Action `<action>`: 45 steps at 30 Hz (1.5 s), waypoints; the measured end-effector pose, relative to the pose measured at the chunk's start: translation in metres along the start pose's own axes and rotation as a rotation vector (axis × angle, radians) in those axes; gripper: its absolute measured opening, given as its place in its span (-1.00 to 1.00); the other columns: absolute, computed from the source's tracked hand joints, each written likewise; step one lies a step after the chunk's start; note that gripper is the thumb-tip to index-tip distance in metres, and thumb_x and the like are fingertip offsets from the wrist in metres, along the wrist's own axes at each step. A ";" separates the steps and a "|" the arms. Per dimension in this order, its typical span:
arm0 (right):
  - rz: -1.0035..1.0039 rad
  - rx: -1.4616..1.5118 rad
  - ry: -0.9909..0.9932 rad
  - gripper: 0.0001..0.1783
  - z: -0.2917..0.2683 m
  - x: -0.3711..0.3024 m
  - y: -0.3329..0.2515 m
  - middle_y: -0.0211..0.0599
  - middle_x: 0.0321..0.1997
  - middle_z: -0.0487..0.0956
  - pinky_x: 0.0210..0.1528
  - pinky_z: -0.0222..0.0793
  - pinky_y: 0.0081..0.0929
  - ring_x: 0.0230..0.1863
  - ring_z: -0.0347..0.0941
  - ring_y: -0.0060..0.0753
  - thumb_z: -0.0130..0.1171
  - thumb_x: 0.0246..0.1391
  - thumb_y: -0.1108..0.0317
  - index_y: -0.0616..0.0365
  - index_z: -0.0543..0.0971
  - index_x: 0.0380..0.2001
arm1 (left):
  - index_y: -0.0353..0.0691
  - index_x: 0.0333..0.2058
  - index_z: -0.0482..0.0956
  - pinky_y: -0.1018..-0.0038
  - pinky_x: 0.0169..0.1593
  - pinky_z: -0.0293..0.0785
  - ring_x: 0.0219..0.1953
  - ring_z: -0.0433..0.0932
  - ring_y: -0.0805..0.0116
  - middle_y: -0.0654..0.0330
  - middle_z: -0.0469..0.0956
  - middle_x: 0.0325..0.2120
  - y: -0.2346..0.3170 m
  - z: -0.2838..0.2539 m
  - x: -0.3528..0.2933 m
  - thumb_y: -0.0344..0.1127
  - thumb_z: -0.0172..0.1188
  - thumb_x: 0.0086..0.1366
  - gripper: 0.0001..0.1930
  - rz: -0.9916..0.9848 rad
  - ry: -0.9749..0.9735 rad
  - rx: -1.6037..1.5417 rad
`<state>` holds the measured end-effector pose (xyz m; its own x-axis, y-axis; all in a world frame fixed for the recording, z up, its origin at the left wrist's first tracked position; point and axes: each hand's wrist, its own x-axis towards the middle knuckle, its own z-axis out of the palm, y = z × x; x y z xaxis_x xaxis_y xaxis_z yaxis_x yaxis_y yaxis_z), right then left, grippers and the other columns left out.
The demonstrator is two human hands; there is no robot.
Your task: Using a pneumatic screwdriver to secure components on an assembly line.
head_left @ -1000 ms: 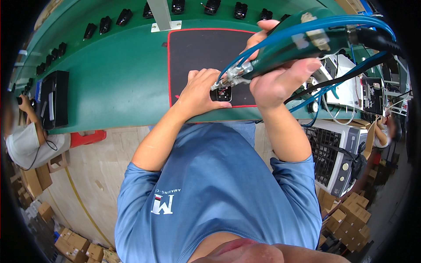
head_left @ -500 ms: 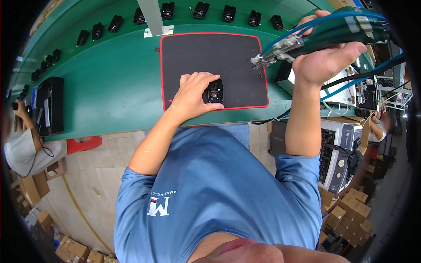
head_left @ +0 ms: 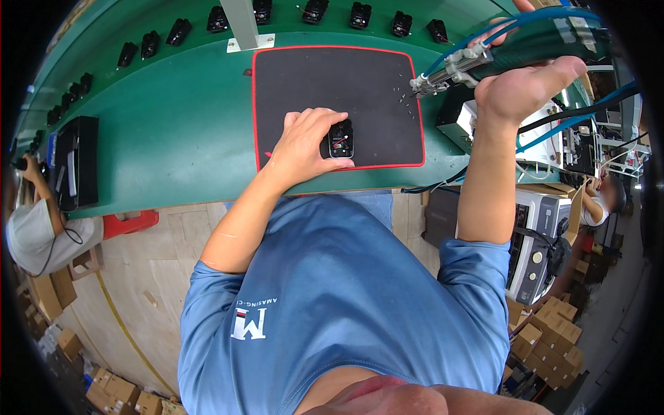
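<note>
My left hand [head_left: 299, 149] rests on a black mat with a red edge [head_left: 311, 76], its fingers and thumb closed around a small black plastic housing [head_left: 339, 140]. Inside that housing a red-and-white wire shows. Up at the right, my right hand [head_left: 519, 93] holds a dark green power screwdriver [head_left: 543, 48] with blue hoses, its thumb sticking out to the side. The tool's metal nose [head_left: 436, 81] points left, above the mat's right edge and apart from the housing. Several tiny screws [head_left: 406, 97] lie scattered on the mat near that nose.
Similar black housings [head_left: 360, 15] stand in a curved row along the green bench's [head_left: 166, 138] far side. A metal post [head_left: 242, 24] rises behind the mat. A black box [head_left: 79, 159] sits at left, a white machine [head_left: 553, 138] at right. Another person [head_left: 45, 221] works at far left.
My right hand has drawn the screwdriver to the right and slightly up, away from the screws on the mat. My left hand keeps its hold on the housing.
</note>
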<state>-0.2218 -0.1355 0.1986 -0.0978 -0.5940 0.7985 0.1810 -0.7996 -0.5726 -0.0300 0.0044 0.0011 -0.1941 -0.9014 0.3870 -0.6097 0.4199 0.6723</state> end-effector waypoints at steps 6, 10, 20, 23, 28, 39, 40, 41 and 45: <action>0.070 -0.099 0.021 -0.14 -0.020 -0.003 0.024 -0.20 -0.39 0.54 -0.44 0.37 -0.57 -0.46 0.44 -0.46 -0.51 0.38 -0.36 0.24 0.49 -0.08 | -0.17 0.12 0.51 0.29 0.11 0.23 0.03 0.48 0.18 0.17 0.54 -0.02 0.001 0.002 0.001 0.03 0.61 -0.16 -0.15 0.006 0.000 0.014; 0.254 -0.056 -0.020 0.08 -0.024 -0.004 0.021 -0.21 -0.59 0.45 -0.39 0.38 -0.45 -0.45 0.43 -0.29 -0.61 0.26 -0.55 0.34 0.53 -0.19 | -0.17 0.15 0.51 0.28 0.16 0.23 0.07 0.49 0.15 0.12 0.54 0.02 0.002 -0.001 0.001 -0.02 0.62 -0.18 -0.12 -0.018 -0.024 -0.001; 0.027 0.068 -0.365 -0.35 -0.014 0.018 -0.022 -0.24 -0.31 0.58 -0.62 0.35 -0.64 -0.57 0.43 -0.60 -0.42 0.50 -0.17 0.15 0.48 0.00 | -0.17 0.15 0.51 0.27 0.17 0.24 0.08 0.49 0.15 0.12 0.54 0.03 0.004 -0.001 0.002 0.00 0.62 -0.17 -0.13 -0.023 -0.039 -0.004; 0.032 0.000 0.187 -0.24 0.050 0.005 -0.023 -0.28 -0.49 0.55 -0.64 0.33 -0.63 -0.62 0.40 -0.58 -0.42 0.46 -0.26 0.24 0.52 -0.10 | -0.17 0.15 0.50 0.27 0.16 0.24 0.08 0.49 0.16 0.12 0.54 0.02 0.000 0.000 -0.003 -0.01 0.62 -0.17 -0.13 -0.040 -0.026 0.011; 0.104 0.054 -0.078 -0.12 -0.019 0.002 0.020 -0.24 -0.45 0.48 -0.44 0.46 -0.41 -0.53 0.41 -0.36 -0.60 0.37 -0.43 0.19 0.42 -0.12 | -0.17 0.15 0.50 0.28 0.15 0.25 0.07 0.49 0.16 0.12 0.54 0.01 0.003 0.000 0.002 -0.01 0.62 -0.16 -0.13 -0.027 -0.045 0.001; 0.273 -0.130 -0.013 0.11 -0.008 -0.005 0.010 -0.20 -0.58 0.44 -0.45 0.34 -0.44 -0.51 0.38 -0.34 -0.54 0.17 -0.64 0.31 0.51 -0.15 | -0.18 0.14 0.51 0.28 0.14 0.25 0.06 0.49 0.16 0.12 0.55 0.01 0.003 0.000 0.001 -0.04 0.62 -0.17 -0.14 -0.022 -0.029 -0.006; 0.273 -0.129 -0.014 0.11 -0.007 -0.004 0.010 -0.20 -0.58 0.44 -0.45 0.34 -0.44 -0.51 0.38 -0.34 -0.54 0.17 -0.64 0.31 0.51 -0.15 | -0.18 0.14 0.51 0.28 0.14 0.25 0.06 0.49 0.16 0.12 0.55 0.01 0.003 0.000 0.001 -0.04 0.62 -0.17 -0.14 -0.023 -0.028 -0.004; 0.268 -0.115 0.006 0.13 -0.005 -0.003 0.011 -0.19 -0.58 0.44 -0.45 0.34 -0.43 -0.51 0.38 -0.34 -0.55 0.16 -0.66 0.31 0.51 -0.15 | -0.18 0.15 0.50 0.27 0.15 0.25 0.07 0.49 0.16 0.12 0.54 0.01 0.002 0.000 0.000 -0.04 0.62 -0.17 -0.14 -0.022 -0.021 -0.002; 0.211 0.050 -0.128 -0.14 -0.015 0.000 0.010 -0.24 -0.42 0.48 -0.44 0.42 -0.45 -0.52 0.41 -0.37 -0.60 0.40 -0.38 0.18 0.45 -0.15 | -0.15 0.17 0.47 0.26 0.13 0.23 0.08 0.47 0.17 0.17 0.53 0.03 0.000 0.002 -0.002 -0.04 0.59 -0.13 -0.15 -0.002 0.022 0.033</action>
<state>-0.2345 -0.1448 0.1898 0.0712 -0.7288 0.6810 0.2330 -0.6517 -0.7218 -0.0310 0.0057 -0.0008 -0.1765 -0.8997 0.3994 -0.6352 0.4140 0.6520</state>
